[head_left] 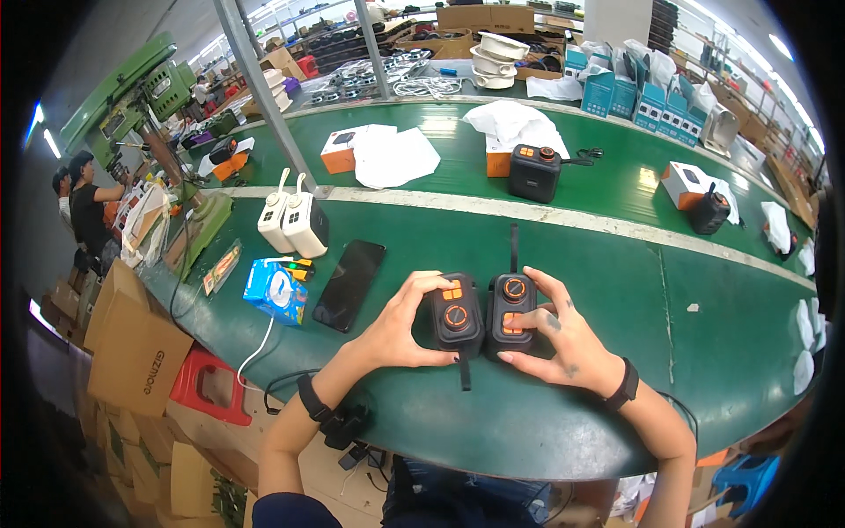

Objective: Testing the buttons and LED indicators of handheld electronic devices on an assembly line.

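Two black box-shaped devices, which look like portable speakers, stand side by side on the green table (581,422). Each has an orange-ringed knob, orange buttons and a black strap. My left hand (393,324) grips the left speaker (458,333), thumb at its near end and fingers at its far end. Its strap points toward me, while that of the right speaker (512,302) points away. Around the right one, my right hand (563,341) is closed, with a finger over the orange buttons. The two speakers stand very close together.
Left of my hands lie a black phone (349,286), a blue box (275,290) and two cream speakers (304,224). Beyond a pale rail, the green conveyor (422,132) carries another black speaker (534,174) and orange-white boxes (683,183). A green drill press (132,97) stands far left.
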Demonstrator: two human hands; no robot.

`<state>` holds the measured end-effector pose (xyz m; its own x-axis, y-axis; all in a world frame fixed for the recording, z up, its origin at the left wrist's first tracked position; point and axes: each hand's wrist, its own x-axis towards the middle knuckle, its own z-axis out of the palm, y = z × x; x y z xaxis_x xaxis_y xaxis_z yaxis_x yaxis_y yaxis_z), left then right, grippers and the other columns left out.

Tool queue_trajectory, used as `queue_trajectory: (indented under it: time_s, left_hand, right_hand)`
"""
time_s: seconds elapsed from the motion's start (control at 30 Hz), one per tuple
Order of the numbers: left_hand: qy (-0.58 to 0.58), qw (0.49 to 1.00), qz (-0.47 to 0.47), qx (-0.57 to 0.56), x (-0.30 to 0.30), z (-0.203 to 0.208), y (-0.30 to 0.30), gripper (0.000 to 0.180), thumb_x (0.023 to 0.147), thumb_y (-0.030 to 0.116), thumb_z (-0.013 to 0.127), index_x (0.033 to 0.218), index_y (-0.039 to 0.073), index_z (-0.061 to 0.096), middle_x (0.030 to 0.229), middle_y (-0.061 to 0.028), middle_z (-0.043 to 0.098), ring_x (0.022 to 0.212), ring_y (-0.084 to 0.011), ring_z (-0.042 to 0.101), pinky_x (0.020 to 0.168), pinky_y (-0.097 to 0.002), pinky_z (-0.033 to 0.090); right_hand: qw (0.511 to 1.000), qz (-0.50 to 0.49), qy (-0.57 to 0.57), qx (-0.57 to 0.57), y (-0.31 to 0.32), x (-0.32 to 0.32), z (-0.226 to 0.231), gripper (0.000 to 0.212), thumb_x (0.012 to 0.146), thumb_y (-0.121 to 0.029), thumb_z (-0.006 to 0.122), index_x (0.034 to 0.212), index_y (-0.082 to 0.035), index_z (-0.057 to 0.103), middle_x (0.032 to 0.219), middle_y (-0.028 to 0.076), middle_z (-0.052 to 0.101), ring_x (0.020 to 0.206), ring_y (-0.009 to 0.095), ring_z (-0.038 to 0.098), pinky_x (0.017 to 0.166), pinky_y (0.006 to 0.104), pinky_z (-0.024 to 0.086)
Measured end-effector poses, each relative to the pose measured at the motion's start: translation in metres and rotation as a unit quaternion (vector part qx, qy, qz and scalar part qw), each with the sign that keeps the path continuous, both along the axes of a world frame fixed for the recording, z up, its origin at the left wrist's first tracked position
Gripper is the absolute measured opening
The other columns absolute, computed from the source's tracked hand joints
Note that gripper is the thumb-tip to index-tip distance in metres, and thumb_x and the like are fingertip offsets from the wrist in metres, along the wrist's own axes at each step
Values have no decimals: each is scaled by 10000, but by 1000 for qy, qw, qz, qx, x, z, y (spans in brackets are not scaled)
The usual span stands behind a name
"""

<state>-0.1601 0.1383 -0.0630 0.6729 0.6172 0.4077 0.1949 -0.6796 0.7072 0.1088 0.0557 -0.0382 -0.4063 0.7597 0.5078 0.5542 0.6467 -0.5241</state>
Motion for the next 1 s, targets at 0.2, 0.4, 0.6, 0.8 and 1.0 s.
queue_trajectory:
  time_s: [0.2,0.4,0.6,0.8,1.0]
  left_hand:
    - [69,965,195,163,13,8,-16,905,589,455,892,1254,66,418,1227,-191,411,1061,-345,552,817,-424,525]
    - [122,935,254,216,15,15,-27,698,672,527,812,1101,46,545,1118,-128,490,824,-277,652,603,-374,553]
    - [142,952,205,178,9,41,-44,532,735,422,799,1015,15,599,915,-98,522,717,-222,628,559,-323,525]
    - [41,995,16,88,-12,34,-47,540,710,269,826,1134,27,595,920,-86,537,698,-224,604,610,-305,528]
    - [35,969,10,244,-5,13,-44,533,678,257,857,1141,154,613,889,-52,537,674,-161,581,506,-258,486]
  right_hand:
    - [1000,-8,15,-26,-2,-1,-2,384,772,-270,792,1084,-116,631,1411,318,309,1240,475,453,914,466,528]
    - [1000,-7,3,-3,-1,-1,-3,385,770,-266,793,1088,-118,632,1423,329,295,1243,476,455,912,464,531]
    - [1000,-11,6,1,-3,-2,-2,370,769,-245,795,1076,-110,641,1435,344,280,1255,484,453,929,487,530]
    - [1000,-15,7,1,-3,-3,1,348,785,-212,780,1085,-100,642,1443,352,272,1266,475,448,951,492,522]
    - [1000,-12,4,4,-2,-1,-1,350,786,-215,780,1086,-109,634,1450,365,264,1272,490,436,963,474,498]
